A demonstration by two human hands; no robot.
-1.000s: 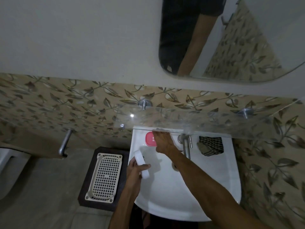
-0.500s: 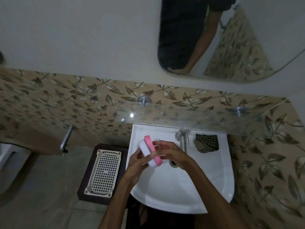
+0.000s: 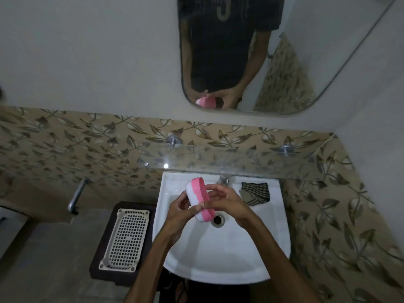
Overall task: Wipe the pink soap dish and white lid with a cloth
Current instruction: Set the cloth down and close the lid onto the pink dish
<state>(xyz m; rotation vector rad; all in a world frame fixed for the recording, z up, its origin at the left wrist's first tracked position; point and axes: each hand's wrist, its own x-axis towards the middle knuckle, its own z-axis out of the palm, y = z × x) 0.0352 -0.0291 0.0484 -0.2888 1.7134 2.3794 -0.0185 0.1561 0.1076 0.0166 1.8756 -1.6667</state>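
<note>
While the checked cloth point(image 3: 255, 193) lies on the sink point(image 3: 218, 259) rim, your left hand point(image 3: 179, 209) and right hand point(image 3: 226, 201) grip together the white lid point(image 3: 193, 201) and pink soap dish point(image 3: 202, 199) above the basin.

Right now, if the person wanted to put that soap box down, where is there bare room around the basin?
The white basin's near bowl, below the drain hole, is bare. So is the glass shelf above. The back-right ledge is taken by a checked cloth, and the middle is crowded: both hands grip the pink soap dish with its white lid.
</note>
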